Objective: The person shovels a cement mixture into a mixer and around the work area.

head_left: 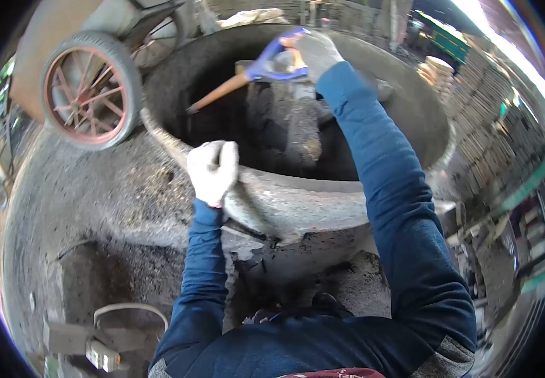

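Mid-dig: my right hand [315, 51] grips shovel handle [272, 60] inside mixer drum [297, 201]; left hand [212, 170] clamps its rim; mix remains inside.

The only view comes from a camera worn on the person's head, looking forward and steeply down over both blue sleeves into the big round mixer drum [323, 208] — a fisheye lens that bends the scene and blackens the corners. It sits close above the drum's near rim, so the drum fills the middle, with the wheelbarrow wheel [91, 88] left of and beyond the drum and stacked bricks [480, 120] to the drum's right.
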`<action>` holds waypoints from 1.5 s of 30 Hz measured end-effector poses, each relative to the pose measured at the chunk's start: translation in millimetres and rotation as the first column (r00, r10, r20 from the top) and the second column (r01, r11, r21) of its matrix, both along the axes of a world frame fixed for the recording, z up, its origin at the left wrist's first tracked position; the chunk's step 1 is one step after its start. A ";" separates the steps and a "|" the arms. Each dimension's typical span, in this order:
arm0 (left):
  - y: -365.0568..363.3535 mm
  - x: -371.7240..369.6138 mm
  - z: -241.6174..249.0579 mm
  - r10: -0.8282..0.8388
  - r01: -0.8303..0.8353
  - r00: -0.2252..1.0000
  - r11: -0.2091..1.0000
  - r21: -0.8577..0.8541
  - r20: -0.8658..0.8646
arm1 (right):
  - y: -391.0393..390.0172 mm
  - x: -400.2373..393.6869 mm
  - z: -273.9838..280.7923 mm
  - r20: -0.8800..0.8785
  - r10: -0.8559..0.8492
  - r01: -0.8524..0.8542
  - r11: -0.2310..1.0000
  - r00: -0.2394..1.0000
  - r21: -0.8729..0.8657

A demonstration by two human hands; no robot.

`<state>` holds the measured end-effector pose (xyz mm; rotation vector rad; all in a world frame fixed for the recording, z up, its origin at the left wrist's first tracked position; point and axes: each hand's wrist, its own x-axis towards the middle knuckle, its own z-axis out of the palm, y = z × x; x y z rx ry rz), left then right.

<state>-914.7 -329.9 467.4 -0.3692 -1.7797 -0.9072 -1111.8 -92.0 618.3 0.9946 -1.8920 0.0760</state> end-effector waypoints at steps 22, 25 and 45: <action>554.9 335.1 -19.3 -0.862 0.424 -0.448 -0.437 0.793 -0.236 | 378.3 898.7 -403.0 0.047 0.320 0.262 -0.672 0.946 -0.692; 651.3 419.8 -71.5 -0.601 -0.167 -0.704 -0.377 0.911 -0.378 | 345.1 1015.5 -470.2 0.082 0.089 0.114 -0.913 0.993 -0.391; 1079.1 564.0 -261.9 -0.147 -0.001 -0.988 0.354 0.935 0.054 | 430.9 1064.5 -493.8 0.123 -0.322 -0.319 -0.947 0.939 -0.041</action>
